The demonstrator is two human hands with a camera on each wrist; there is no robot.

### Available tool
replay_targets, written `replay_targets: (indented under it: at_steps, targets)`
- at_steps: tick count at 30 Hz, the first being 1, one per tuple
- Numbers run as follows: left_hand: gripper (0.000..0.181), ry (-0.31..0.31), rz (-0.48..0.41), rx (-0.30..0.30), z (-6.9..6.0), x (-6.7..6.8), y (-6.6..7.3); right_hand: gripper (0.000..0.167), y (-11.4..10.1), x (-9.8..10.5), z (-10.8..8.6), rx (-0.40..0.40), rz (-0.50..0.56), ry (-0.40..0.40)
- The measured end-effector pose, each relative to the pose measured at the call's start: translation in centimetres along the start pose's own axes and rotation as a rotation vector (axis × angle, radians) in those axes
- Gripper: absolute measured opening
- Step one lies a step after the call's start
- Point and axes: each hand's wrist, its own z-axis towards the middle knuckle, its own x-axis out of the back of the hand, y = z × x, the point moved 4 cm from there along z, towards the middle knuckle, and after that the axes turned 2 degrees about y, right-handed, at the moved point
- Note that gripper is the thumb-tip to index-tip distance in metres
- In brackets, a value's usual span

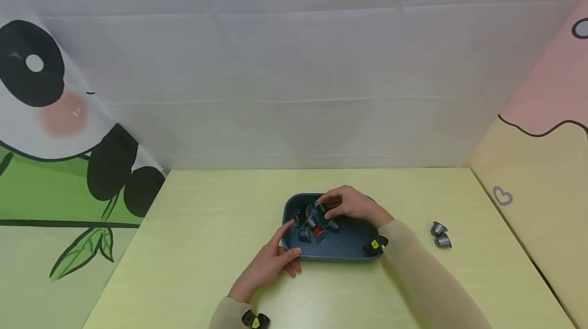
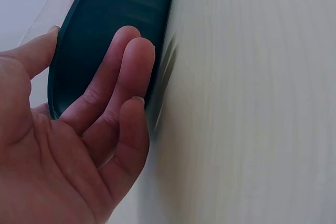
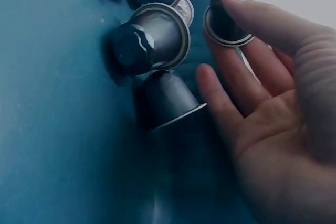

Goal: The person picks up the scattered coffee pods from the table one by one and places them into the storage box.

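Note:
A dark blue tray (image 1: 349, 247) lies on the table with several coffee capsules in its left half, one of them red (image 1: 319, 232). My right hand (image 1: 351, 203) is over the tray and pinches a black coffee capsule (image 3: 226, 22) between thumb and fingers. Just beside that hand, in the right wrist view, are a silver-and-dark capsule (image 3: 163, 35) and a grey one (image 3: 168, 98) on its side. At the tray's near left corner, my left hand (image 1: 268, 265) touches the rim with thumb and index finger; its other fingers bend loosely alongside the outer wall (image 2: 79, 51).
Two grey capsules (image 1: 439, 228) lie together on the pale yellow table (image 1: 206, 227), right of the tray. A white sheet (image 1: 294, 64) hangs behind the table, and printed panels (image 1: 528, 176) stand at both sides.

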Motion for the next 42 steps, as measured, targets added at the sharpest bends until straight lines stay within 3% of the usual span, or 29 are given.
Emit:
replay_targets:
  at_steps: [10, 26, 35, 42]
  targets:
    - [0.074, -0.008, -0.006, 0.006, 0.1, -0.1, -0.1, 0.036, 0.3, -0.7, 0.1, 0.023, -0.167, -0.042]
    - [0.073, -0.007, -0.009, 0.005, 0.2, 0.2, -0.3, 0.038, 1.2, -1.3, 0.8, -0.033, -0.288, -0.062]
    - [0.073, -0.001, 0.008, 0.012, 0.2, 0.3, -0.3, 0.039, 1.2, -1.4, 0.9, -0.064, -0.225, -0.08]
    - [0.074, 0.001, 0.014, 0.003, 0.4, 0.2, -0.4, 0.038, 1.0, -1.0, 0.9, -0.061, -0.136, -0.048]
